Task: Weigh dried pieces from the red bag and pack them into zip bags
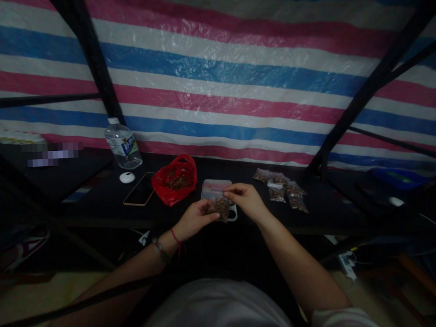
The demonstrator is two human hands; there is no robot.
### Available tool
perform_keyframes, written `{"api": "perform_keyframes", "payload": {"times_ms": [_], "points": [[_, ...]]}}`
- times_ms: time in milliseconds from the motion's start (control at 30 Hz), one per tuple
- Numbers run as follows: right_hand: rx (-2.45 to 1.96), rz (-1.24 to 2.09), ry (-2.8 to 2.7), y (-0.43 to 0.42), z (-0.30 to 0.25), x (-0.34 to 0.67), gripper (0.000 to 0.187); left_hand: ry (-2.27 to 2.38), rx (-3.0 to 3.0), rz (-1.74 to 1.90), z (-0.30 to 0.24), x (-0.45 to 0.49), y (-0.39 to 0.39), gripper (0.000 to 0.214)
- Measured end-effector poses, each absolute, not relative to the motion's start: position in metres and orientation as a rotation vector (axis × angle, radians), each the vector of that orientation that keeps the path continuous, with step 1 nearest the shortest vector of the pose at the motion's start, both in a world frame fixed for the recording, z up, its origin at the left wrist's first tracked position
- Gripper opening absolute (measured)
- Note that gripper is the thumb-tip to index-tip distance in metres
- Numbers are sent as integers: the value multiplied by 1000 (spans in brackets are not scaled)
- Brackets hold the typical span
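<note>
A small clear plastic bag (222, 207) with brown bits in it hangs over the front of a pale flat device, perhaps a small scale (208, 187). My left hand (197, 218) grips the bag's lower left side between thumb and fingers. At its upper right edge, my right hand (246, 198) pinches the bag. Left of the device stands an open red plastic bag (161, 190), holding loose brown pieces. Several filled small bags (277, 192) lie in a cluster to the right of my right hand.
A large clear plastic bottle (129, 150) stands at the back left of the black table (240, 172). Near it lie a white rounded object (127, 177) and a phone (138, 190). Dark metal posts (101, 67) frame a striped plastic sheet (217, 76). A blue tray (399, 178) sits at far right.
</note>
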State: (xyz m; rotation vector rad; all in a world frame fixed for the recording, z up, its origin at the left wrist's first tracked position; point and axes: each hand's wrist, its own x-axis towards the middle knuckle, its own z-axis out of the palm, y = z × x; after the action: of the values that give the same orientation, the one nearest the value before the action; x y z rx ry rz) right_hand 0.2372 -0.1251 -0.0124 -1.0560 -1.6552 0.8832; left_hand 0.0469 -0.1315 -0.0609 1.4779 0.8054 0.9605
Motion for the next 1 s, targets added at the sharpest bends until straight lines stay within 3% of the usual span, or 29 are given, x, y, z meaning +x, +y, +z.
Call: {"api": "perform_keyframes", "payload": {"times_ms": [300, 467, 700, 1000], "points": [[-1123, 797, -1757, -119, -15, 244, 19, 805, 1379, 1152, -55, 49, -134, 39], [-1144, 778, -1769, -123, -16, 237, 16, 1002, 1535, 1256, -46, 43, -136, 25], [-1134, 730, -1706, -127, -13, 233, 15, 1044, 1535, 1439, -47, 38, -131, 25], [-1108, 806, -1695, -128, -20, 228, 15, 1106, 1580, 1378, -39, 37, -133, 25]]}}
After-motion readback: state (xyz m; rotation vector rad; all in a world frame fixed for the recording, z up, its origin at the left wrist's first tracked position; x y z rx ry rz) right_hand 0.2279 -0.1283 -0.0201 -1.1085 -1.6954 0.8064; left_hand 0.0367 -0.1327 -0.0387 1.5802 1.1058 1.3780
